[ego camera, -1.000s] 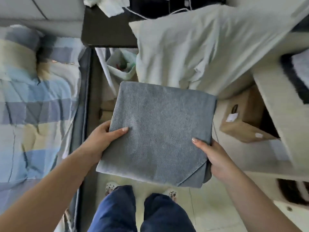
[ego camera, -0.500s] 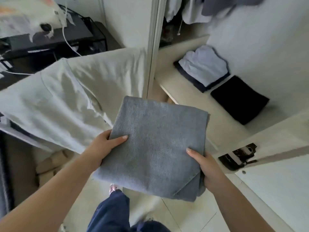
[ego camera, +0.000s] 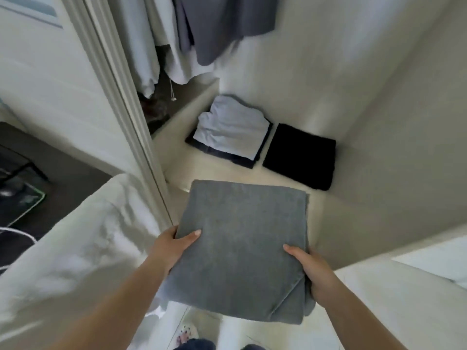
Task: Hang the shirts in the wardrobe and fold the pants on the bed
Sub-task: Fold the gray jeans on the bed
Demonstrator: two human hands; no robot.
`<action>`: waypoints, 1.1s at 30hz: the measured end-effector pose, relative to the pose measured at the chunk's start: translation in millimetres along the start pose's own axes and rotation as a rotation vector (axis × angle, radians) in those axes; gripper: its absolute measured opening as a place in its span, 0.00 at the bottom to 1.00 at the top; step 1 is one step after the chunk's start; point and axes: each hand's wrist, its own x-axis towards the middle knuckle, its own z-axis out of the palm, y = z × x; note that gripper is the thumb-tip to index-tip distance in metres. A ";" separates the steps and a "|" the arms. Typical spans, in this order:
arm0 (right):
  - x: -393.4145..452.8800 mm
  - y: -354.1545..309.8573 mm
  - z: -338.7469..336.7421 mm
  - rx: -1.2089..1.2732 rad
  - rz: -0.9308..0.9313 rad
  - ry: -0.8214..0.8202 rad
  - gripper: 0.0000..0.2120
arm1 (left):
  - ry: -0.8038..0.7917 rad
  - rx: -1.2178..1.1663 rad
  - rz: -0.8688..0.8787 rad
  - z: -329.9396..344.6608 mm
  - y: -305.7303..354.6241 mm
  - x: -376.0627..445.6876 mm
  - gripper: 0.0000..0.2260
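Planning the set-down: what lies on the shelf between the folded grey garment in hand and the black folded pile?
Head view: only bare shelf between the folded grey garment and the black folded pile. The light-blue stack sits left of it.

Folded grey pants (ego camera: 240, 248) held flat before the open wardrobe.
A neat square, gripped at both near corners, above the shelf's (ego camera: 227, 175) edge.

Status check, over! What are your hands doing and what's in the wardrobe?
Both hands, left and right, gripping folded grey pants. Two folded piles already on shelf. Front clear.
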 end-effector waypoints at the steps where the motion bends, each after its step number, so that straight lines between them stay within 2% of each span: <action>1: 5.2 -1.8 2.0 0.019 0.007 0.031 0.26 | -0.021 0.023 0.000 3.0 7.5 11.1 0.17; 5: 28.1 -12.6 4.0 0.068 0.024 0.136 0.27 | -0.105 0.104 0.010 18.4 30.2 54.5 0.19; 10: 64.3 -45.8 2.7 0.106 -0.022 0.171 0.29 | -0.194 0.088 0.003 45.8 67.3 104.3 0.14; 13: 90.0 -64.0 -0.6 0.164 -0.028 0.188 0.16 | -0.208 0.112 0.039 62.0 91.7 134.5 0.12; 15: 108.8 -76.9 -3.4 0.195 -0.030 0.214 0.12 | -0.229 0.135 0.058 73.3 108.8 155.9 0.12; 18: 142.6 -104.4 -8.9 0.193 -0.033 0.269 0.15 | -0.296 0.124 0.045 96.1 135.4 193.5 0.10; 21: 179.5 -140.3 -19.7 0.153 -0.075 0.368 0.22 | -0.347 0.114 0.014 126.9 161.5 232.6 0.10; 24: 217.8 -180.7 -37.6 0.080 -0.163 0.445 0.20 | -0.381 0.106 0.006 168.3 187.5 276.1 0.08; 26: 243.1 -201.7 -54.8 0.017 -0.185 0.484 0.22 | -0.425 0.110 0.014 195.6 202.9 300.5 0.09; 29: 289.7 -221.4 -89.1 -0.029 -0.171 0.536 0.19 | -0.491 0.085 0.010 235.9 217.1 332.0 0.09; 33: 348.0 -236.5 -116.0 -0.102 -0.157 0.586 0.22 | -0.520 0.053 -0.035 281.8 221.0 370.8 0.10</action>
